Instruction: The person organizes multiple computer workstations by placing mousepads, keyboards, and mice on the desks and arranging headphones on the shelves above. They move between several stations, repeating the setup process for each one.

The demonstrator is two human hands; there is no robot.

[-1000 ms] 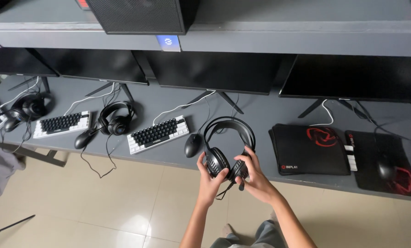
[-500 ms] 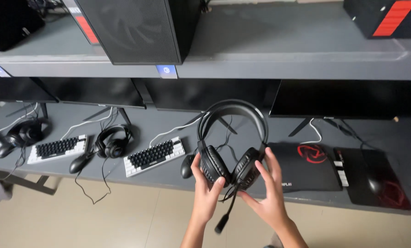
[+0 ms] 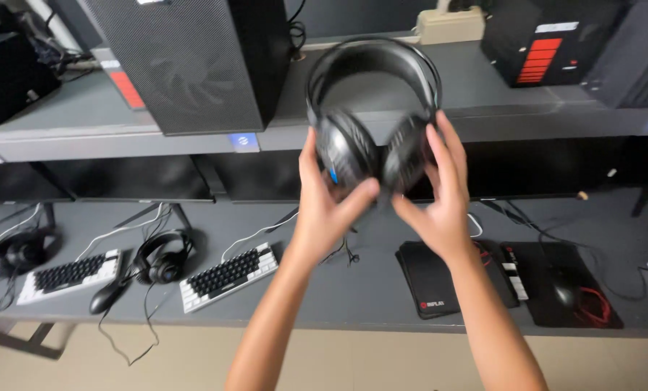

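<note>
The black over-ear headset with a padded arched band [image 3: 373, 108] is now lifted well above the grey desk [image 3: 360, 289], up in front of the grey upper shelf [image 3: 483, 123]; half a second ago it sat lower, just above the desk's edge, and a second ago it hovered over the mouse pads; its cable, seen dangling earlier, is hard to make out now (motion blur softens the ear cups). The left hand [image 3: 325, 203] grips the left ear cup with fingers spread along its side and the thumb pressed across beneath the cups; the right hand [image 3: 440, 188] cups the right ear cup, fingers spread and extended upward, thumb reaching toward the left thumb.

On the desk lie a white compact keyboard with black keys [image 3: 228, 276], a second black headset [image 3: 163, 258] beside it, a black mouse [image 3: 107, 297], another white keyboard [image 3: 69, 275] further left, and two black mouse pads with red marks [image 3: 432, 279]; a row of dark monitors [image 3: 121, 179] stands behind; the shelf carries a black mesh-fronted computer tower [image 3: 194, 61] and a black case with a red panel [image 3: 541, 43]; the floor below is pale tile [image 3: 179, 358].
</note>
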